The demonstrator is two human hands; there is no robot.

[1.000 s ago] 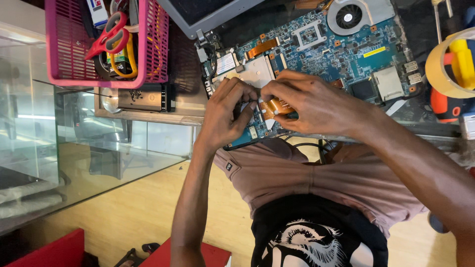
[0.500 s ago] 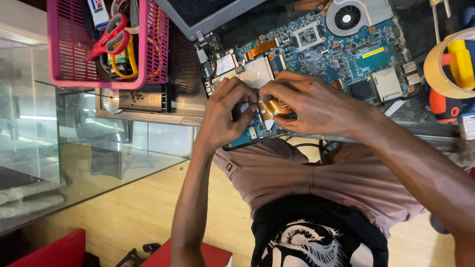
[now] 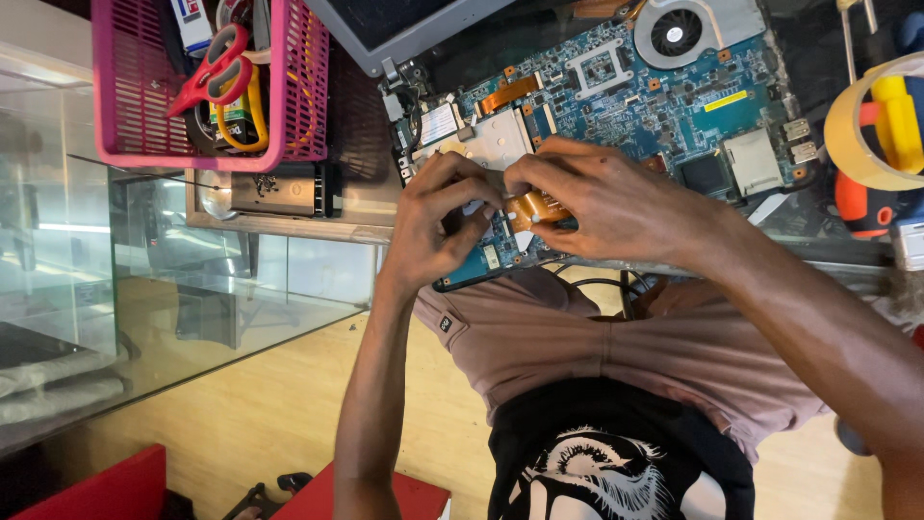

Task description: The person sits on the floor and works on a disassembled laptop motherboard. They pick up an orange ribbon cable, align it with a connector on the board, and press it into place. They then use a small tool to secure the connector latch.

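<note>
A blue laptop circuit board (image 3: pixel 654 101) lies on the worktop, with a round fan at its top right. Both hands meet at its near left corner. My left hand (image 3: pixel 438 226) has its fingertips pressed together on the board beside an orange flat ribbon cable (image 3: pixel 537 205). My right hand (image 3: pixel 597 202) pinches that ribbon cable between thumb and fingers. A second orange ribbon (image 3: pixel 508 92) sits further up the board. What lies under the fingertips is hidden.
A pink plastic basket (image 3: pixel 125 96) at the left holds red-handled scissors (image 3: pixel 217 67) and cables. A tape roll (image 3: pixel 852 125) and orange-handled tools sit at the right. A glass counter top (image 3: pixel 144 279) extends left. A grey laptop lid (image 3: pixel 404 29) lies above the board.
Both hands stay at the same corner of the board; the fingers have shifted only slightly on the ribbon cable.
</note>
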